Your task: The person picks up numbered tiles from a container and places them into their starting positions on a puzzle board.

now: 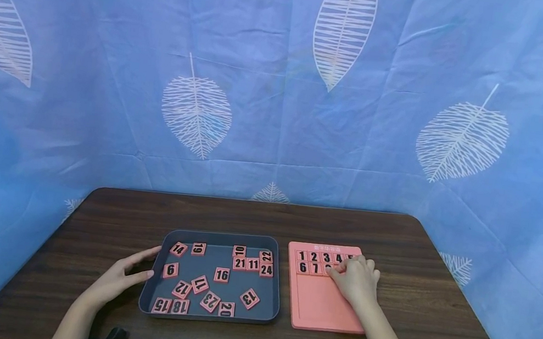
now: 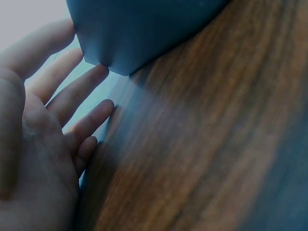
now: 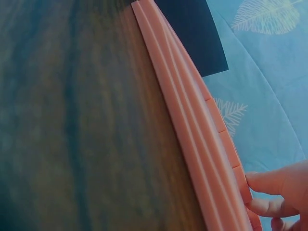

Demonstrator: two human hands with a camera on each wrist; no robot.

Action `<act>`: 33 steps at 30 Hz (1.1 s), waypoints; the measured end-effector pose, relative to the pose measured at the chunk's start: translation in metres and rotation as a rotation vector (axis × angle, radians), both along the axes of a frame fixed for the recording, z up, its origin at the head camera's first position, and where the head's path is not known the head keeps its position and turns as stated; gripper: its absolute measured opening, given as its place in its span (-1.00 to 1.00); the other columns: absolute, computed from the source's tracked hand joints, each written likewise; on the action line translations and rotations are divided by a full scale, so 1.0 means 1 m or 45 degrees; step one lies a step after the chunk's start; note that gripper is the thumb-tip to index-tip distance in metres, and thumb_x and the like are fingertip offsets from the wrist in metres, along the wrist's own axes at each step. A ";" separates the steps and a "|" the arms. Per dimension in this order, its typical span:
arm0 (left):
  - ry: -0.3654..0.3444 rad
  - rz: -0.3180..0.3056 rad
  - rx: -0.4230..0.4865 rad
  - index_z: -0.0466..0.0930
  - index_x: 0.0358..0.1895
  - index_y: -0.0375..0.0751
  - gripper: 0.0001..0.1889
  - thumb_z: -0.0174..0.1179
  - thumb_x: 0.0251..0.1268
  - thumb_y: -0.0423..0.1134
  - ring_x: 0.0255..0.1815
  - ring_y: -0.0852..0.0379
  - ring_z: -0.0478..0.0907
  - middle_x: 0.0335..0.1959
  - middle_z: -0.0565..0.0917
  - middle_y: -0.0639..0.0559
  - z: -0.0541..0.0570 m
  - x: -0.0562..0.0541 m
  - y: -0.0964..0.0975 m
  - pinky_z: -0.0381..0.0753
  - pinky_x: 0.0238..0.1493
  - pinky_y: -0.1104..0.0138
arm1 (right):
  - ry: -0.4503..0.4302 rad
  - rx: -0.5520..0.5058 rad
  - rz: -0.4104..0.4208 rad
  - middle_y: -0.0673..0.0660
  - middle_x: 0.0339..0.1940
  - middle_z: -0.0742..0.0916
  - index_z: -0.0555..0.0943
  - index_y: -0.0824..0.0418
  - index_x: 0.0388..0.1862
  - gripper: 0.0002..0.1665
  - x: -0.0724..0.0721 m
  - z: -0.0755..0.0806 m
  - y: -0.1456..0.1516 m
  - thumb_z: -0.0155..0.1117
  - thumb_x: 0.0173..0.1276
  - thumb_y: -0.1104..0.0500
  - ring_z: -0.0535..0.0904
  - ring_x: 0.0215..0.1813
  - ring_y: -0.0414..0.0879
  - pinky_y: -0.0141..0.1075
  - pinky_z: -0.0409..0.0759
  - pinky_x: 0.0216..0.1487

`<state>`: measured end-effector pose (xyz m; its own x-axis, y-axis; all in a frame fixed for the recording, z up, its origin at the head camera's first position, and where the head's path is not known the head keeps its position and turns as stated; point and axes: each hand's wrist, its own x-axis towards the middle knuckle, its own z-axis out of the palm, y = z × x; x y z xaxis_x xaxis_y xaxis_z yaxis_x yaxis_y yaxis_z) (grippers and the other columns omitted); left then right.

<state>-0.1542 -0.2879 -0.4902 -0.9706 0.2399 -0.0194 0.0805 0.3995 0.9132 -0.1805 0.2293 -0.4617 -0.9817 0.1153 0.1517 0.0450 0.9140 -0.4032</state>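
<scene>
My left hand point(image 1: 113, 281) rests its fingertips on the left side of a dark blue-grey tray point(image 1: 149, 289), with thumb and fingers spread. In the left wrist view, the fingers of that hand point(image 2: 79, 89) are nearly straight along the tray's outer wall point(image 2: 130, 38). Over a pink number puzzle board point(image 1: 324, 307), my right hand point(image 1: 358, 281) pinches a number tile point(image 1: 327, 270) in the second row, partly covering it. The right wrist view has its thumb and finger point(image 3: 267, 183) at the tile row, just above the board's edge point(image 3: 187, 115).
Several loose pink number tiles point(image 1: 222, 275) lie scattered in the tray, some turned or upside down. On the board, tiles point(image 1: 314, 257) fill the top row and part of the second. The dark wooden table point(image 1: 246, 219) ends before a blue leaf-patterned cloth point(image 1: 267, 119).
</scene>
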 end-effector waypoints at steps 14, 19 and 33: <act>-0.025 0.009 0.001 0.21 0.46 -0.14 -0.37 0.17 0.38 -0.14 0.42 -0.37 0.00 0.42 0.21 -0.28 0.000 0.000 0.001 0.03 0.18 -0.39 | 0.186 -0.055 0.045 0.23 -0.17 0.52 0.70 0.19 -0.40 -0.75 0.004 0.017 -0.004 0.43 0.17 0.01 0.30 -0.10 0.19 0.07 0.16 -0.13; -0.040 0.007 0.012 0.21 0.46 -0.14 -0.37 0.17 0.38 -0.14 0.43 -0.37 -0.02 0.43 0.20 -0.28 0.001 0.000 0.000 0.00 0.19 -0.40 | 0.252 -0.098 0.132 0.19 -0.15 0.52 0.72 0.17 -0.34 -0.74 0.009 0.029 -0.022 0.49 0.10 0.02 0.31 -0.09 0.16 0.06 0.16 -0.12; -0.021 -0.004 -0.013 0.21 0.46 -0.15 -0.38 0.16 0.39 -0.15 0.41 -0.38 0.02 0.42 0.20 -0.30 0.006 0.001 0.001 0.11 0.18 -0.35 | 0.335 -0.196 0.452 0.03 -0.16 0.51 0.74 0.03 -0.28 -0.69 0.025 0.041 -0.095 0.61 -0.05 0.04 0.29 -0.11 -0.02 -0.08 0.19 -0.16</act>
<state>-0.1533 -0.2869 -0.4843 -0.9694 0.2426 -0.0378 0.0668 0.4084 0.9104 -0.1552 0.1344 -0.4205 -0.8949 -0.1805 0.4082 -0.3819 0.7829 -0.4910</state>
